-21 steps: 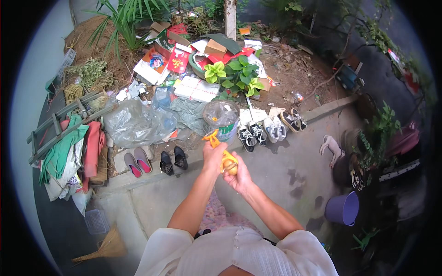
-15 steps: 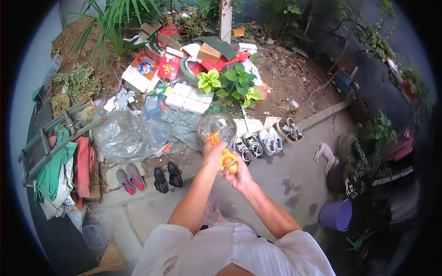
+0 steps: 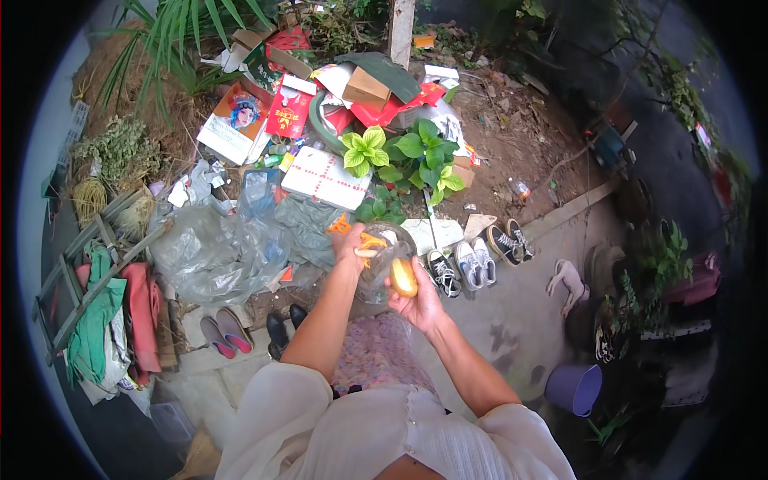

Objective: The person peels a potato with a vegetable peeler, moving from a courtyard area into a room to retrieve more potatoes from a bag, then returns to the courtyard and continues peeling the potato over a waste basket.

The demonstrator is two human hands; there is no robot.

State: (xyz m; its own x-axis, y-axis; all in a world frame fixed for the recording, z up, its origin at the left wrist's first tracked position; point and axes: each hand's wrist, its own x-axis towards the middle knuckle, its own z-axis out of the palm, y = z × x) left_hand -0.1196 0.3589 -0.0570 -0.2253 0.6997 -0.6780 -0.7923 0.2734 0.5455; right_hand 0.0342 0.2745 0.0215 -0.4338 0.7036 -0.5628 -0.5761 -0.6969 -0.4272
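Note:
Resting in my right hand (image 3: 422, 308) is an oval, golden-yellow bread roll (image 3: 404, 278), held by the fingers and thumb with its glossy top showing. My left hand (image 3: 347, 246), a little farther out and to the left, grips a crumpled orange wrapper (image 3: 340, 225). Parts of the wrapper stick out on both sides of the fist. A short pale piece beside those fingers is too small to name. Beneath both hands stands a round bin (image 3: 379, 293) lined with clear plastic, partly hidden by them.
Several pairs of shoes (image 3: 470, 266) line the bed's edge. Beyond lie flattened boxes (image 3: 324, 178), plastic sheeting (image 3: 204, 252) and a leafy plant (image 3: 424, 152). A pale dog (image 3: 570, 286) lies to the right, with a purple bucket (image 3: 573, 390) nearer.
My hands have moved apart. The bread roll, earlier partly in the orange wrapper, is now bare in my right hand, while the wrapper has gone left with my left hand.

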